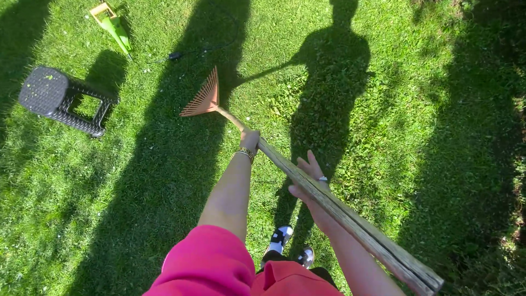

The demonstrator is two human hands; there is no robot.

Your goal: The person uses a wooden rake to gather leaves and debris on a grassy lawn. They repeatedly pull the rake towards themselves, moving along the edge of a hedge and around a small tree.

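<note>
While the person stands on the lawn (416, 109), both hands are on a rake (285, 164) that runs from the lower right corner of the view up toward the middle. The left hand (249, 140) is closed around the wooden handle well up its length, fingers wrapped over the top, a gold bracelet (245, 153) at the wrist. The right hand (311, 189) sits lower on the handle, beneath it; its fingers are stretched out and spread, only loosely curled, so the handle lies against the palm rather than in a tight grasp. A ring (322, 178) shows on one finger.

The rake's orange fan head (204, 98) rests on the grass just beyond the left hand, tines pointing up and to the left, inside a long shadow. The handle's worn, split end juts out at the bottom right.

To the far left a dark woven stool (60, 100) lies tipped on its side. Above it, near the top edge, lies a green and yellow tool (113, 23), with a thin dark cable (186, 53) trailing across the grass to its right.

Pink sleeves (211, 263) fill the bottom of the view, and a sandalled foot (279, 238) shows between the arms. The person's shadow falls across the grass ahead.
</note>
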